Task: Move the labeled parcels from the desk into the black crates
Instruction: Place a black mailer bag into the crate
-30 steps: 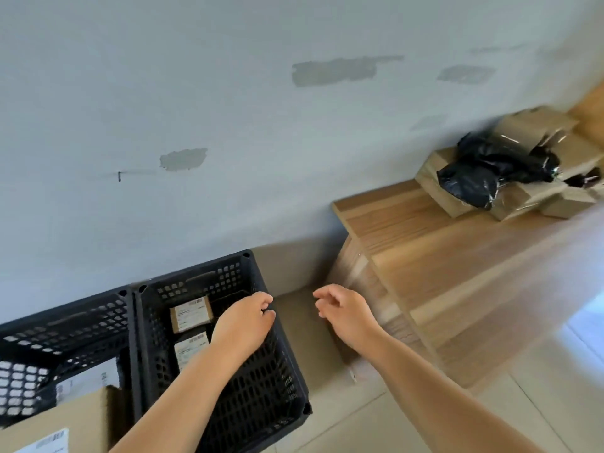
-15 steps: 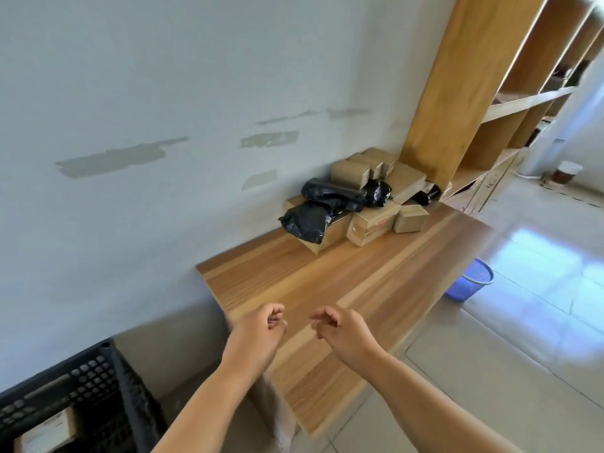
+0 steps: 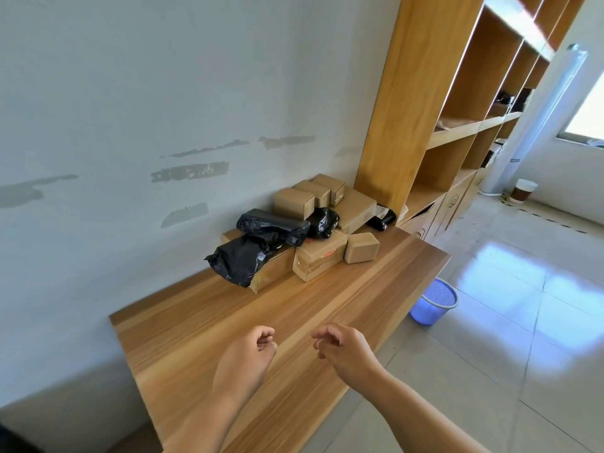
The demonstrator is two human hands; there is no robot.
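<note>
A pile of parcels sits at the far end of the wooden desk against the wall: several brown cardboard boxes, such as a small one at the front right and a taped one, plus black plastic-wrapped packages. My left hand and my right hand hover over the near end of the desk, fingers loosely curled, holding nothing. Both are well short of the pile. The black crates are out of view, except perhaps a dark corner at the bottom left.
A tall wooden shelving unit rises at the desk's far end. A blue mesh wastebasket stands on the tiled floor beside the desk. A white pole and a paper cup are farther right.
My view swung from the black crates on the floor up and right to the desk and its parcel pile. Both empty hands moved from over the crate to above the desk's near end.
</note>
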